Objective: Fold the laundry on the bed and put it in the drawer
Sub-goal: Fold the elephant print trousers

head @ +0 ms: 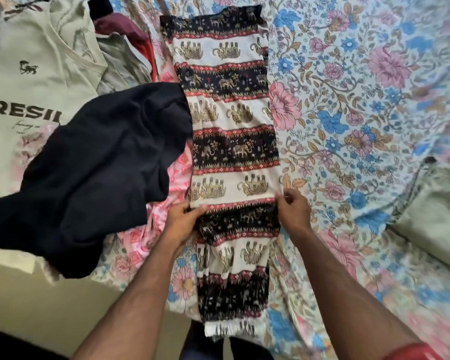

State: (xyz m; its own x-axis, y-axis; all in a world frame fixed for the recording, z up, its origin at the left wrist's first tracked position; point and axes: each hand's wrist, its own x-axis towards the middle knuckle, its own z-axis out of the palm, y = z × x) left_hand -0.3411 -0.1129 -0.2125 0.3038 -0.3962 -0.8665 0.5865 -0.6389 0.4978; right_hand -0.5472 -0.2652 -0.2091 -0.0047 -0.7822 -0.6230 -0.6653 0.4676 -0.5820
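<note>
A long pair of elephant-print trousers, banded in black, white and red, lies lengthwise down the middle of the flowered bed sheet. Its near end hangs over the bed's front edge. My left hand pinches the trousers' left edge about two thirds of the way down. My right hand pinches the right edge at the same height. Both hands hold the cloth where it bunches into a cross fold.
A crumpled dark navy garment lies just left of the trousers. A pale green T-shirt with printed letters is spread at far left, with maroon and red clothes behind it. A light green folded garment sits at right.
</note>
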